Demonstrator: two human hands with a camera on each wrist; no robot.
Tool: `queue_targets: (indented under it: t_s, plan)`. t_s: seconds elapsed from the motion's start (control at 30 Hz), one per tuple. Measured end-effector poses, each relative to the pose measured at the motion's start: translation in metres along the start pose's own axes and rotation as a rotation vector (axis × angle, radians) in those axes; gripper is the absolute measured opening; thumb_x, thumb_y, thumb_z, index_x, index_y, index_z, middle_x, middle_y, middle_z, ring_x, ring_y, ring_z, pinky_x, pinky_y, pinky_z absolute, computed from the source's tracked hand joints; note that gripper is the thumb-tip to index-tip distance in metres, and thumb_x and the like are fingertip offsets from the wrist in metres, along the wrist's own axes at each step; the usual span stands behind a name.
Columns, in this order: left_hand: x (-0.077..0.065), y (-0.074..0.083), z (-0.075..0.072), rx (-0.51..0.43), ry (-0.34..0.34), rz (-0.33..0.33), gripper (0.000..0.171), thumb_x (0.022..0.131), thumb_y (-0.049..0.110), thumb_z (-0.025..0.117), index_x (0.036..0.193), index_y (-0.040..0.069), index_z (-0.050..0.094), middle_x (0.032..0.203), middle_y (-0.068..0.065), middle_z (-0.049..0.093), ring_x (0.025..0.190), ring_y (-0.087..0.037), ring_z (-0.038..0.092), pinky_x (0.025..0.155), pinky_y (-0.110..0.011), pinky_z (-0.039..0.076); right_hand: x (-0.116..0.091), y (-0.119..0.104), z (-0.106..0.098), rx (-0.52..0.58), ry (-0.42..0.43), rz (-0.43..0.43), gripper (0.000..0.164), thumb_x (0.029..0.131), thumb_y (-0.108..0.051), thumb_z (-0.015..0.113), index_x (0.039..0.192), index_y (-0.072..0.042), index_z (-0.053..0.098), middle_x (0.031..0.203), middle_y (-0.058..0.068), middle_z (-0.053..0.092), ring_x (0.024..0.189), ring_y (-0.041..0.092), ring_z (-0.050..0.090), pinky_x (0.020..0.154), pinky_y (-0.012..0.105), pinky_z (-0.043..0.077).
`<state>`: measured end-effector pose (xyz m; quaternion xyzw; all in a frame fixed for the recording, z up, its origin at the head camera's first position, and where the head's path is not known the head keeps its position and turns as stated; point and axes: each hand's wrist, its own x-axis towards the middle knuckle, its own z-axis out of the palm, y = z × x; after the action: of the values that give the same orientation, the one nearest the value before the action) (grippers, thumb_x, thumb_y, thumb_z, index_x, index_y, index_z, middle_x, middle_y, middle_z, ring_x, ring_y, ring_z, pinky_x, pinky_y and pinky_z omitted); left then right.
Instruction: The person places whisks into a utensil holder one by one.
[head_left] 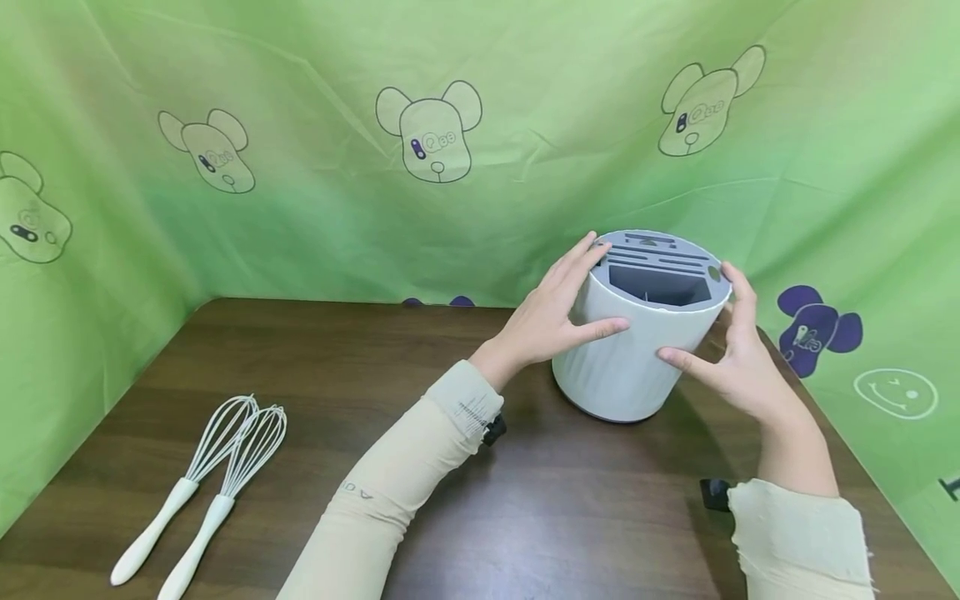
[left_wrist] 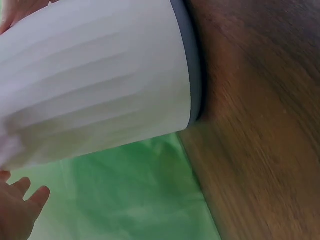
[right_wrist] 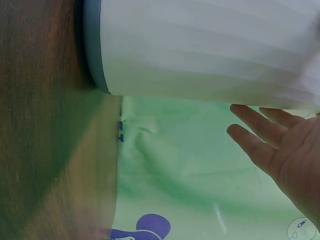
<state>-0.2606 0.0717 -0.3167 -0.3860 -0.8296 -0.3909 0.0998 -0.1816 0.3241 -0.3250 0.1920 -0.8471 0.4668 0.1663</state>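
The round holder (head_left: pixel 630 350) has a white body with faint vertical ribbing, a grey top plate cut with dark slots, and a thin grey band around its base (the band shows best in the wrist views). The table (head_left: pixel 360 367) is dark brown with a streaky wood grain. Two whisks (head_left: pixel 217 467) are white all over, wires and handles alike. Both sleeves (head_left: pixel 405 483) are pale cream, the left one carrying small dark lettering. The backdrop cloth (head_left: pixel 315 167) is bright green, printed with outlined bear heads in a paler yellow-green, one solid purple bear (head_left: pixel 813 329) at the right, and a white smiley face (head_left: pixel 896 393) below it.
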Motion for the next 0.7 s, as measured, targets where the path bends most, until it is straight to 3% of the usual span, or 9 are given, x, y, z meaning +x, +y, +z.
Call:
queue_targets:
  t_s: [0.33,0.53,0.7]
  plan:
    - [0.0038,-0.0016,0.0049,-0.122,-0.006,-0.069,0.09,0.083,0.053,0.075,0.154,0.037,0.022,0.167,0.011,0.011,0.152,-0.005,0.018,0.119,-0.042,0.033,0.0,-0.0013,0.0002,0.018,0.002,-0.006,0.119,0.076,0.016,0.073,0.156,-0.029,-0.002,0.145,-0.004,0.042,0.124,-0.003,0.046,0.093,0.006,0.042]
    - [-0.0009,-0.0027,0.0065,-0.139,0.005,-0.115,0.084,0.082,0.056,0.075,0.149,0.044,0.025,0.165,0.015,0.016,0.149,-0.009,0.027,0.115,-0.044,0.037,-0.0004,0.0001,0.0006,0.053,-0.001,-0.014,0.118,0.076,0.018,0.072,0.157,-0.028,0.0,0.14,-0.008,0.047,0.12,-0.004,0.052,0.09,0.007,0.045]
    - [-0.002,-0.0028,0.0072,-0.138,0.025,-0.116,0.084,0.082,0.056,0.075,0.148,0.047,0.025,0.164,0.018,0.017,0.148,-0.012,0.032,0.113,-0.046,0.039,0.0003,0.0005,0.0011,0.137,0.003,-0.018,0.115,0.076,0.02,0.071,0.157,-0.027,0.004,0.134,-0.01,0.052,0.115,-0.003,0.057,0.088,0.009,0.048]
